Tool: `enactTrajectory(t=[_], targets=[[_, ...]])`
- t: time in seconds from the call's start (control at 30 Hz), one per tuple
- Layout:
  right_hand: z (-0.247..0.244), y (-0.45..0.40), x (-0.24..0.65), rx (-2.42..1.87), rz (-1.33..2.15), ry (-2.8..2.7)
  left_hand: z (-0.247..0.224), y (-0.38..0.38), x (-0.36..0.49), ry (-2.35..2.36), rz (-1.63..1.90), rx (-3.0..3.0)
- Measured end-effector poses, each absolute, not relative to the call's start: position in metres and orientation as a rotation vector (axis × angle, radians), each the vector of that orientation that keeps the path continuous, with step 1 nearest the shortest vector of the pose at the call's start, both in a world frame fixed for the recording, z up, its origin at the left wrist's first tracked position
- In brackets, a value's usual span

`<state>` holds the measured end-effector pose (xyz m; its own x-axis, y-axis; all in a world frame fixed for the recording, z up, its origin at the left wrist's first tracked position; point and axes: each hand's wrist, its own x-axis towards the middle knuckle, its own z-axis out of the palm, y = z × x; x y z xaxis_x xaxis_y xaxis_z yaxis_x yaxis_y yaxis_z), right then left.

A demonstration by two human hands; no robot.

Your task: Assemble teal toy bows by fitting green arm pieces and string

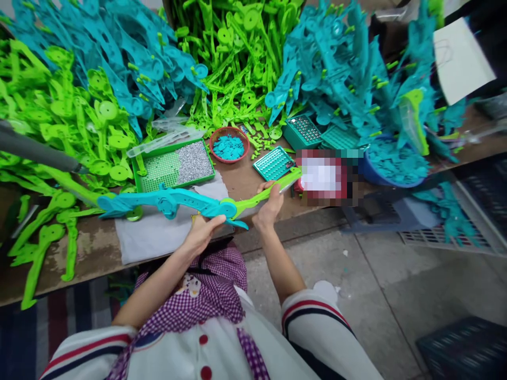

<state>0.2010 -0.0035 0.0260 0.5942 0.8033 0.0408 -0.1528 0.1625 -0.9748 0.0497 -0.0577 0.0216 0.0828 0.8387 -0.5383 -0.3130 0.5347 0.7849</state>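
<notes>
Across the front of the bench I hold a long blue plastic part [190,199] whose right end meets a lime-green plastic arm [257,198] at a round joint. My left hand [202,232] is closed on the blue part just below that joint, thumb on top. Farther right, my right hand [270,208] wraps around the green arm, which slants up to the right. At the far left, the blue part's tip overlaps another green piece; I cannot tell whether they are joined. Beneath the blue part lies a pale cloth [154,237].
Behind my hands are a green tray [174,184] of small metal pieces, a red basket [246,150] of blue bits and a teal tray [274,163]. Piles of green parts [79,111] and blue parts [328,58] rise behind. A blue bowl [380,179] stands right.
</notes>
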Motion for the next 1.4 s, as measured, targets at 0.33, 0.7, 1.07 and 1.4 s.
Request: enactTrajectory(t=[0.33, 0.7, 1.07, 1.4], targets=[[0.023, 0.008, 0.2, -1.177, 0.679, -0.681, 0.078, 0.002, 0.044, 1.075, 0.973, 1.689], [0.014, 0.008, 0.201, -1.122, 0.737, -0.656, 0.074, 0.043, 0.058, 1.024, 0.546, 2.096], [0.008, 0.016, 0.206, -1.188, 0.712, -0.655, 0.072, -0.074, -0.014, 0.787, 0.423, 2.359], [0.012, 0.03, 0.202, -1.274, 0.818, -0.483, 0.031, -0.061, -0.103, 2.059, 0.6, 2.269]])
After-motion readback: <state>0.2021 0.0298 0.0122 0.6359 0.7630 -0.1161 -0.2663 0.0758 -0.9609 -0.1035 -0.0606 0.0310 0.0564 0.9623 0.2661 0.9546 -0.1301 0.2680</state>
